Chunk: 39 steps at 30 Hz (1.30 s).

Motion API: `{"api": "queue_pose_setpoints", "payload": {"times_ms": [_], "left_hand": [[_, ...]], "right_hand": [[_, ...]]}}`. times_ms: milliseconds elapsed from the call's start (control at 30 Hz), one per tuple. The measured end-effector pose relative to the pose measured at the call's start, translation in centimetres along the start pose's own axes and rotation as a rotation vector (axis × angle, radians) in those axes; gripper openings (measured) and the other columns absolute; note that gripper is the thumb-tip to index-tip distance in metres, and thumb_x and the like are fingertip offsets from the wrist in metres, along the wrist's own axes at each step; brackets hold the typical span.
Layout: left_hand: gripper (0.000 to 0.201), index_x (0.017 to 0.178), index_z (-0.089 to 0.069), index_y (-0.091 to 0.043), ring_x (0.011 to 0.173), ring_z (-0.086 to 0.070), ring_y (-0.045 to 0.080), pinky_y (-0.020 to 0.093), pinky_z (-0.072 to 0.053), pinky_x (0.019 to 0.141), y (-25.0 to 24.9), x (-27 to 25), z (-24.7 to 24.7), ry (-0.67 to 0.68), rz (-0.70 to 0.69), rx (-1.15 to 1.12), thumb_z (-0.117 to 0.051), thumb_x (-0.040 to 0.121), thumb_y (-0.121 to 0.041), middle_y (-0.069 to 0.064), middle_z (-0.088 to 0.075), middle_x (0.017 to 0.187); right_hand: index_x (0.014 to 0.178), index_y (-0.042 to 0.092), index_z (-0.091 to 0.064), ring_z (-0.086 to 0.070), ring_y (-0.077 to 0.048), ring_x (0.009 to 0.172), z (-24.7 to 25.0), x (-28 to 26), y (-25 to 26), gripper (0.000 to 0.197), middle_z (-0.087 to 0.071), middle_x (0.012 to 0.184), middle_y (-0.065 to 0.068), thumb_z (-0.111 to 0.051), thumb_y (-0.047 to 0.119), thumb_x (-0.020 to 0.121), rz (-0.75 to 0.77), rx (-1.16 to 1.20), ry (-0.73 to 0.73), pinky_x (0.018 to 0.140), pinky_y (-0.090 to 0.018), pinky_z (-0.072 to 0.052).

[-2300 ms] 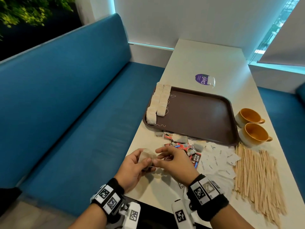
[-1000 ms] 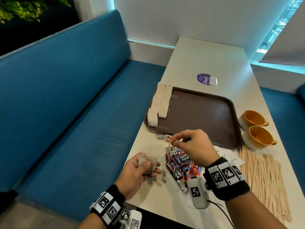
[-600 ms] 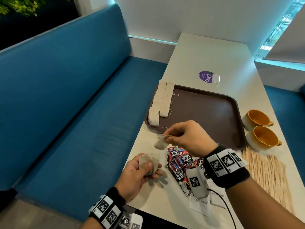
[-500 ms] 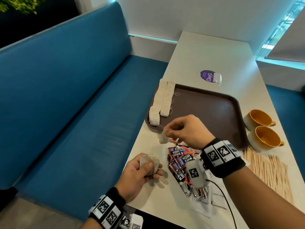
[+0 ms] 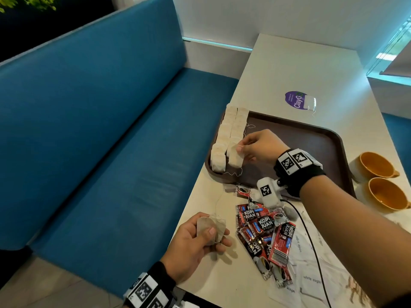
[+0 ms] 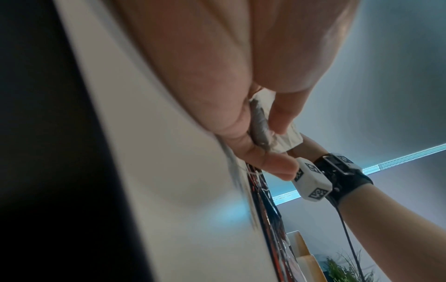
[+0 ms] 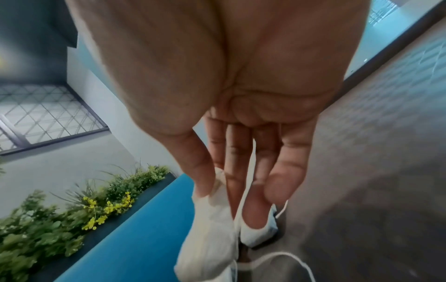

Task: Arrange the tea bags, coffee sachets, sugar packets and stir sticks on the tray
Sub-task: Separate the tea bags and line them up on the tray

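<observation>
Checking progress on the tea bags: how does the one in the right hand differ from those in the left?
The right hand pinches one tea bag over the tray, at the near end of the second row. The left hand grips a small bunch of tea bags above the table, off the tray. Both are pale, with strings.

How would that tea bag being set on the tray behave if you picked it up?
Probably light: the right hand holds the tea bag by thumb and fingertips. Likely soft, since it hangs limply in the right wrist view. Its loose string could snag.
</observation>
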<state>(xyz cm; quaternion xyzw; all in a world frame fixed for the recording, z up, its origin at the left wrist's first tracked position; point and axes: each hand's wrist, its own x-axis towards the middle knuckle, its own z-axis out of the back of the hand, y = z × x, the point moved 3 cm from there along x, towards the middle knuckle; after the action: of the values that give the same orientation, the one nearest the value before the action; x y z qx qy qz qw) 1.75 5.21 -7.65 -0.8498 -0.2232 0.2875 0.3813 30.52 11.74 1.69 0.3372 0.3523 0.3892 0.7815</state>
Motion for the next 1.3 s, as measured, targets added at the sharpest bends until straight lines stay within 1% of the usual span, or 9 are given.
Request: {"api": "queue_pose_setpoints", "payload": {"times_ms": [133,267,367,533,733,867,1033,1167,1300], "left_hand": [[0.030,0.112,-0.053,0.009,0.081,-0.070,0.035,0.038,-0.057,0.070,0.0,0.0,0.0,0.011,-0.007,-0.012,-0.062,0.092,-0.011,0.038,-0.065,0.106],[0.031,0.113,-0.053,0.009,0.078,-0.070,0.032,0.035,-0.056,0.067,0.0,-0.1,0.0,0.010,-0.009,-0.011,-0.061,0.092,-0.012,0.038,-0.066,0.105],[0.029,0.113,-0.053,0.007,0.079,-0.070,0.033,0.037,-0.057,0.069,0.1,0.0,0.1,0.013,-0.011,-0.018,-0.062,0.092,-0.012,0.038,-0.065,0.106],[0.031,0.114,-0.054,0.007,0.082,-0.070,0.036,0.040,-0.057,0.071,0.0,0.0,0.1,0.015,-0.009,-0.022,-0.063,0.090,-0.011,0.039,-0.064,0.109],[0.032,0.117,-0.059,0.004,0.081,-0.067,0.037,0.041,-0.053,0.071,-0.1,-0.1,0.2,-0.006,-0.002,0.031,-0.056,0.085,-0.002,0.033,-0.068,0.106],[0.036,0.122,-0.058,0.003,0.085,-0.068,0.039,0.039,-0.052,0.070,0.0,-0.1,0.2,-0.030,-0.009,0.063,-0.054,0.086,-0.004,0.030,-0.071,0.107],[0.032,0.131,-0.049,0.002,0.111,-0.067,0.048,0.045,-0.059,0.091,-0.1,-0.3,-0.2,0.001,-0.031,0.018,-0.053,0.099,0.001,0.031,-0.068,0.118],[0.039,0.130,-0.044,-0.001,0.106,-0.069,0.047,0.048,-0.061,0.085,-0.6,-0.4,-0.6,-0.022,-0.026,-0.019,-0.058,0.094,-0.002,0.031,-0.068,0.119],[0.036,0.130,-0.039,-0.002,0.104,-0.065,0.057,0.069,-0.054,0.083,-0.7,-0.5,-0.8,-0.015,-0.020,-0.048,-0.052,0.097,-0.001,0.038,-0.064,0.119]], "right_hand": [[0.090,0.013,-0.078,-0.062,-0.013,0.064,-1.0,2.0,-0.9,0.016,-0.071,0.073,0.000,-0.079,0.029,0.089,-0.047,-0.161,-0.001,0.062,-0.027,-0.053],[0.099,0.025,-0.075,-0.066,-0.014,0.082,-1.2,3.5,-1.4,0.019,-0.069,0.091,0.003,-0.083,0.033,0.083,-0.007,-0.189,-0.108,0.078,-0.031,-0.054],[0.093,0.025,-0.071,-0.060,-0.015,0.074,-0.8,3.6,-1.2,0.021,-0.062,0.082,0.002,-0.087,0.024,0.078,0.048,-0.175,-0.152,0.073,-0.031,-0.052],[0.089,0.025,-0.076,-0.060,-0.010,0.071,-1.2,2.8,-1.7,0.021,-0.065,0.081,0.004,-0.090,0.022,0.074,0.022,-0.319,0.001,0.061,-0.022,-0.042],[0.098,0.028,-0.077,-0.060,-0.010,0.088,-2.3,3.0,-1.8,0.030,-0.065,0.098,0.005,-0.091,0.024,0.072,-0.001,-0.359,-0.001,0.074,-0.022,-0.043],[0.096,0.028,-0.076,-0.061,-0.011,0.081,-1.8,2.5,-1.5,0.028,-0.066,0.092,0.003,-0.091,0.024,0.072,0.004,-0.317,0.001,0.075,-0.025,-0.046],[0.092,0.028,-0.075,-0.064,-0.012,0.069,-1.1,-1.9,-0.6,0.019,-0.065,0.076,0.004,-0.088,0.026,0.077,0.074,-0.120,-0.094,0.075,-0.032,-0.057],[0.096,0.029,-0.075,-0.062,-0.005,0.067,-2.6,-8.9,0.7,0.016,-0.070,0.083,0.004,-0.083,0.032,0.083,0.124,-0.042,0.023,0.066,-0.019,-0.054],[0.104,0.025,-0.073,-0.062,-0.007,0.068,-5.7,-14.0,-0.5,0.026,-0.074,0.092,-0.003,-0.084,0.034,0.082,0.086,0.022,0.134,0.066,-0.021,-0.052]]}}
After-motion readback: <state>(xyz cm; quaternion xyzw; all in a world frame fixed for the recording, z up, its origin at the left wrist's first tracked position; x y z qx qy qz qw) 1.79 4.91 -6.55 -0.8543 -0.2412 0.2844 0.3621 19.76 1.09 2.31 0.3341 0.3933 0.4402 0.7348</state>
